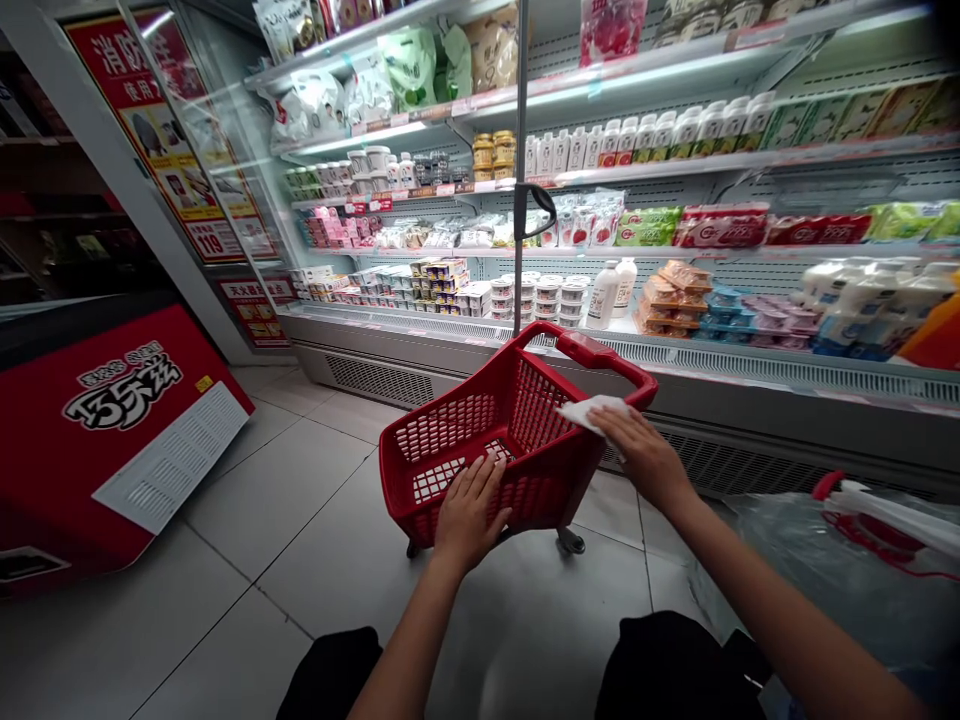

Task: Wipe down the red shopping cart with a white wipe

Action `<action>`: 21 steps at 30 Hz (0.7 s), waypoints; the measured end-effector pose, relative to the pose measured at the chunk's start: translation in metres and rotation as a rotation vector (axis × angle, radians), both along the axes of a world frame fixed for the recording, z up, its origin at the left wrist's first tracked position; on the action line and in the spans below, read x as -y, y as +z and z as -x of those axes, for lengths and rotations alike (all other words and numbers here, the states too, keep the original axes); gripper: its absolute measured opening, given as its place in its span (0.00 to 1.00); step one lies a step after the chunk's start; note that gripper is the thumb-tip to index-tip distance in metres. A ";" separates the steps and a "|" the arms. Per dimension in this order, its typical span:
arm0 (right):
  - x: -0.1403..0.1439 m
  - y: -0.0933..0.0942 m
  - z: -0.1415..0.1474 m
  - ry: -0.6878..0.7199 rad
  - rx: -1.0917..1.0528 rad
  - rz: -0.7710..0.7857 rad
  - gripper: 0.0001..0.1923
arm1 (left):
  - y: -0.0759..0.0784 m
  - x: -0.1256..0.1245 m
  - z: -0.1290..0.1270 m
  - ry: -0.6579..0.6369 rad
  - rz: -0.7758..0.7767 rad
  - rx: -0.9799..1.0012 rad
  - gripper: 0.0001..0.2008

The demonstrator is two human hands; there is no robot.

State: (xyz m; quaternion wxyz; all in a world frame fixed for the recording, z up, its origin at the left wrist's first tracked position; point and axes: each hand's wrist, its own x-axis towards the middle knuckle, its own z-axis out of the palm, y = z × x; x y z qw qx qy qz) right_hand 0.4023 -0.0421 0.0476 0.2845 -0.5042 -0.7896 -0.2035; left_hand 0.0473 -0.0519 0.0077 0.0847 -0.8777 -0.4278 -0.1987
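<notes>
A red plastic shopping cart [544, 497] with mesh walls stands on the floor in front of me. My left hand [471, 510] lies on its near rim, fingers stretched out and the thumb apart, gripping nothing. With my right hand [641, 450] I press a white wipe [589, 411] onto the rim close to the handle end. The fingers of that hand are extended over the wipe and partly cover it. Above the wipe arches the red cart handle [592, 352]. Inside, the basket shows its grid floor and no goods.
Behind the cart runs a refrigerated display [360, 370] stocked with dairy goods, with a black door handle [534, 212]. A red freezer [112, 440] stands at left. To the right are a clear plastic bag [780, 560] and a red-and-white nozzle-like item [862, 520].
</notes>
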 end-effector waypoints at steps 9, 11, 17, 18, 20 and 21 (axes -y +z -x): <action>0.008 -0.018 0.032 0.086 0.009 0.018 0.44 | -0.007 0.007 -0.009 0.060 -0.047 0.010 0.38; 0.008 -0.014 0.030 0.131 0.060 0.044 0.43 | -0.008 0.008 -0.008 0.065 -0.056 0.001 0.39; 0.006 0.009 -0.029 -0.075 -0.003 -0.037 0.49 | -0.012 0.012 -0.007 0.078 -0.078 0.013 0.38; 0.005 0.010 -0.033 -0.104 -0.021 -0.046 0.50 | -0.013 0.013 -0.009 0.080 -0.079 0.018 0.38; 0.003 0.004 -0.026 -0.114 -0.043 -0.049 0.50 | -0.014 0.013 -0.013 0.081 -0.077 0.025 0.38; 0.003 -0.002 -0.016 -0.099 -0.048 -0.046 0.49 | -0.015 0.013 -0.015 0.082 -0.077 0.027 0.39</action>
